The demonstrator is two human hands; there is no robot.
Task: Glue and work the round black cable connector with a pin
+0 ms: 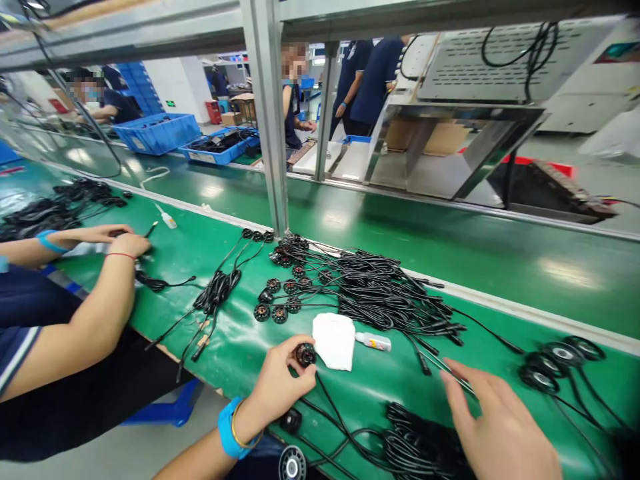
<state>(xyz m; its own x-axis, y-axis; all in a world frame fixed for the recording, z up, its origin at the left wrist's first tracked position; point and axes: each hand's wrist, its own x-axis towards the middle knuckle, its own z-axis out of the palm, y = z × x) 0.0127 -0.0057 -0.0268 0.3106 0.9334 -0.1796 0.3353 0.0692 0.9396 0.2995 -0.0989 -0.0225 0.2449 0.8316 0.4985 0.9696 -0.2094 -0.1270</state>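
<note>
The left hand (280,383) pinches one small round black motor (305,354) over the green surface (380,387), its black lead trailing toward the near edge; the right hand (493,427) lies spread, fingers wide, touching thin leads; one white cloth (334,341) and one small glue bottle (373,342) sit just beside; roughly ten more motors (280,293) cluster behind; three larger round parts (555,363) lie right.

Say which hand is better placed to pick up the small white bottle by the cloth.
Left, probably. The left hand holds a round black part right beside the white cloth, next to the bottle. The right hand sits farther off, fingers by the black cables. But left is occupied.
</note>
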